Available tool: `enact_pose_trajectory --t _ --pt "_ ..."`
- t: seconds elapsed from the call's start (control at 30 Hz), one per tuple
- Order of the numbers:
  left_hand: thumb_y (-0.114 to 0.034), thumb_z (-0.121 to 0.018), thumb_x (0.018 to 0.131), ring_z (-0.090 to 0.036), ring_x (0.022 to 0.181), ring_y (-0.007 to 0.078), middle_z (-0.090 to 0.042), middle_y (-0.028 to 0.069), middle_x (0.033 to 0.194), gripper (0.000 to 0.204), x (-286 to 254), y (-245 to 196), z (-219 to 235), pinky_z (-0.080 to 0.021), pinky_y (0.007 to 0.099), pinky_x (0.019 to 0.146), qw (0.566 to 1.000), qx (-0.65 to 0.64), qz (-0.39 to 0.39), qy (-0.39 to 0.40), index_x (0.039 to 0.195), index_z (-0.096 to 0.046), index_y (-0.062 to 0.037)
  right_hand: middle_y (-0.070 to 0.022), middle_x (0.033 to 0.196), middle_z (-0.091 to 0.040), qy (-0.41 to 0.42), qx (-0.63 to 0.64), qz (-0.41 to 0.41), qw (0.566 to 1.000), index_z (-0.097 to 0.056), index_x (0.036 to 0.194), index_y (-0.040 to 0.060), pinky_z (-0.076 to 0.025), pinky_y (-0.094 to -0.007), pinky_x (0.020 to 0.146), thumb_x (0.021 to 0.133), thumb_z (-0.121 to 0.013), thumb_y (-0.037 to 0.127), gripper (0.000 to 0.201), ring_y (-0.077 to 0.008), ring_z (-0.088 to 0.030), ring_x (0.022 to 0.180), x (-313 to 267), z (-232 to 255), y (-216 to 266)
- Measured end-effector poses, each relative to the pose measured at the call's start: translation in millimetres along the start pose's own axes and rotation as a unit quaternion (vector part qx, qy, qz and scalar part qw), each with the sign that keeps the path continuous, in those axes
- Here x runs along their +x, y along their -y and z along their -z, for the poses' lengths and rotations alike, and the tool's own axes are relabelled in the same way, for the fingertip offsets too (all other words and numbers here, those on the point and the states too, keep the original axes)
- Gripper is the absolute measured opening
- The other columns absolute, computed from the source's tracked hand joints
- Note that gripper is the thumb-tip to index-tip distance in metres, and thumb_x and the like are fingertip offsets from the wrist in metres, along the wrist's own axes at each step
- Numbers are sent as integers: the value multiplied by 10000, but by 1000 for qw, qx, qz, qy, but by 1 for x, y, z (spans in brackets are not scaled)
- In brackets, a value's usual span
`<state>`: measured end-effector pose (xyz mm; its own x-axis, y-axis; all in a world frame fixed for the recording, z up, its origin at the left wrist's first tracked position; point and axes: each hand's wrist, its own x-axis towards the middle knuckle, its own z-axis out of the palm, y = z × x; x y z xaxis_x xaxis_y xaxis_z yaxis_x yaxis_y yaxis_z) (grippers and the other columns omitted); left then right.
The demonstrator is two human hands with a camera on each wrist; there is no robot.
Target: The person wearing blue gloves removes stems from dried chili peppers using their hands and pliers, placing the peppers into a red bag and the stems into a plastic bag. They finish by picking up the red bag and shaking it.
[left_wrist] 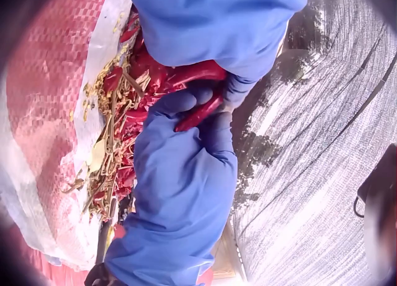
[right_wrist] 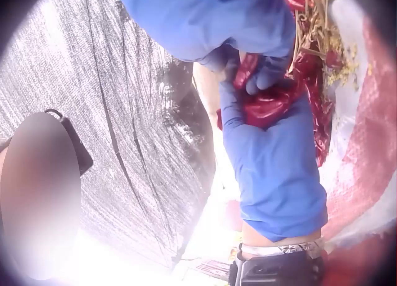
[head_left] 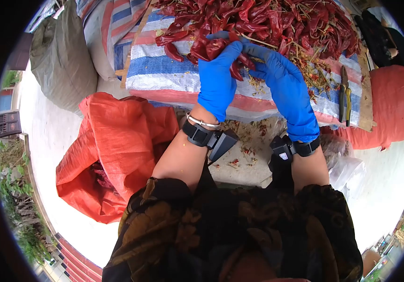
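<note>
Outdoors, over striped blue-white-red woven tarp (head_left: 164, 70) heaped with dried chillies. Bunch of dried red chillies (head_left: 211, 47) gripped in blue-gloved left hand (head_left: 217, 80); blue-gloved right hand (head_left: 286, 89) pinching one.

An open orange sack (head_left: 117, 150) is seen below and to the left of the hands — dried red contents show inside. A grey sack (head_left: 61, 56) is set further left. Pliers (head_left: 344, 96) are laid to the right, beside an orange bag (head_left: 394, 103) — on striped sheeting (head_left: 164, 66).

Pliers (head_left: 344, 96) right of chilli pile (head_left: 277, 23)
</note>
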<state>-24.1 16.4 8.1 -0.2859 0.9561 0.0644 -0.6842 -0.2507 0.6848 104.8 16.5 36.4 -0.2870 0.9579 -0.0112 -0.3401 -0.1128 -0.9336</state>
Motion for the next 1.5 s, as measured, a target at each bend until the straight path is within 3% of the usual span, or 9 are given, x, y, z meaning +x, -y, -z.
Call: enact_pose_trajectory --t 0.23,0.3,0.53,0.67,0.73,0.83,0.97,1.13,1.5 --pt "-102 -577 810 -558 754 176 -585 84 853 127 14 -17 24 -482 316 774 972 -43 -64 -220 904 -559 -19 -65 950 -596 -11 -441 146 885 -573 1114 143 -460 -317 716 781 -633 233 351 -184 -556 772 12 5 -31" --pt "-133 -589 809 -539 701 153 -584 61 810 140 16 -12 35 -473 269 688 978 -7 -75 -196 897 -562 -29 -82 943 -585 -11 -644 242 725 -501 1203 166 -459 -338 708 759 -645 256 476 -241 -557 786 12 -2 -44" --pt "-89 -579 817 -480 657 86 -549 2 744 95 10 -13 30 -385 232 627 978 31 -67 -195 901 -543 -61 -119 910 -577 25 -673 295 678 -499 1216 152 -448 -381 692 797 -559 159 423 -301 -543 790 25 -2 -56" --pt "-121 -596 810 -521 635 104 -585 27 737 93 12 -10 32 -399 226 545 977 35 -58 -201 879 -589 -59 -125 888 -587 -1 -586 318 746 -560 1142 134 -453 -357 704 821 -536 134 322 -298 -547 791 30 6 -61" --pt "-98 -613 796 -504 639 91 -572 6 742 99 13 -8 32 -394 232 574 978 39 -55 -196 882 -584 -60 -142 1051 -596 11 -437 210 875 -560 1120 59 -430 -302 836 881 -481 98 255 -216 -567 956 26 5 -47" --pt "-71 -635 778 -508 650 81 -573 -7 760 113 9 -12 20 -408 239 602 984 84 -56 -148 876 -581 -54 -113 1101 -588 -3 -281 216 935 -561 1097 12 -412 -280 860 894 -477 106 238 -162 -547 997 22 4 -32" --pt "40 -621 750 -598 803 143 -621 69 892 222 0 -14 -5 -485 257 758 998 44 36 -15 955 -571 -30 -108 1001 -617 -13 -371 325 870 -573 1056 7 -447 -283 759 882 -467 48 208 -174 -570 842 16 0 -19" --pt "51 -637 728 -604 800 146 -618 86 896 380 1 -4 1 -496 254 704 995 94 8 36 1070 -494 -36 -59 1019 -613 36 -181 170 968 -569 1032 -5 -441 -254 758 896 -489 125 204 -105 -543 859 7 3 -1" --pt "10 -710 639 -567 888 139 -588 58 989 426 -10 32 7 -468 269 798 920 340 -106 165 1015 -521 -63 -16 733 -596 -71 -299 87 948 -641 871 15 -409 -229 594 800 -644 186 185 -79 -485 651 13 32 5"
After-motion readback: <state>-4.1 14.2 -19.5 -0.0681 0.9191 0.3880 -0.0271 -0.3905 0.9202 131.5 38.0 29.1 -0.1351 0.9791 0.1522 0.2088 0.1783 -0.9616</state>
